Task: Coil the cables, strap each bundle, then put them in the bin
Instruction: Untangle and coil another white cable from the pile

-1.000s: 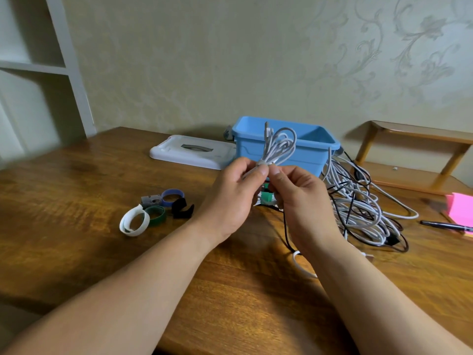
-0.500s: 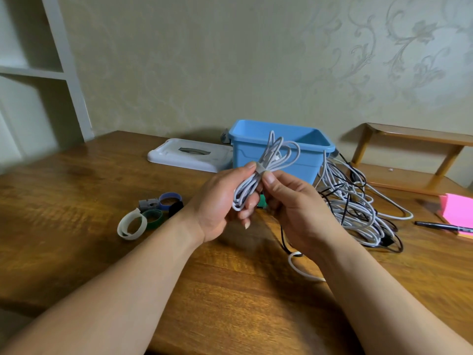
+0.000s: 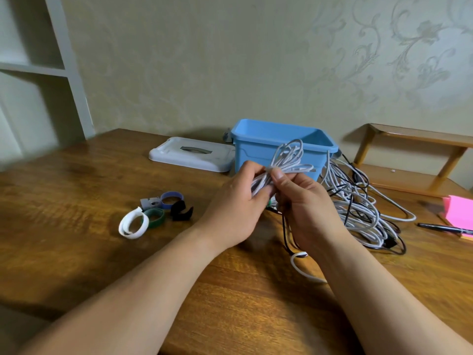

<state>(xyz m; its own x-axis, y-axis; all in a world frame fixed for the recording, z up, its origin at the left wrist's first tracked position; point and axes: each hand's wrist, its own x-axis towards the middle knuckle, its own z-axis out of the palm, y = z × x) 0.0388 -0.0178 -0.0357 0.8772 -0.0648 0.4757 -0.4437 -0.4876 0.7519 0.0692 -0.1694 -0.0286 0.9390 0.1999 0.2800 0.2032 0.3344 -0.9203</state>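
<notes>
still gripped by the left hand point(image 3: 234, 211) and right hand point(image 3: 308, 213), the white cable bundle point(image 3: 288, 160) now leans further right.

One blue bin point(image 3: 256, 156), one white lid point(image 3: 189, 155), one coiled cable bundle point(image 3: 289, 155), one tangled cable pile point(image 3: 358, 211). Five straps point(image 3: 153, 218) at nine o'clock. At three o'clock, one pen point(image 3: 442, 228), one pink notepad point(image 3: 458, 208).

We face pale wallpaper point(image 3: 230, 60), faint floral scrolls. White shelving unit point(image 3: 68, 60) at left. Below us, brown wooden table point(image 3: 64, 252). Low wooden rack point(image 3: 422, 138) at right.
</notes>
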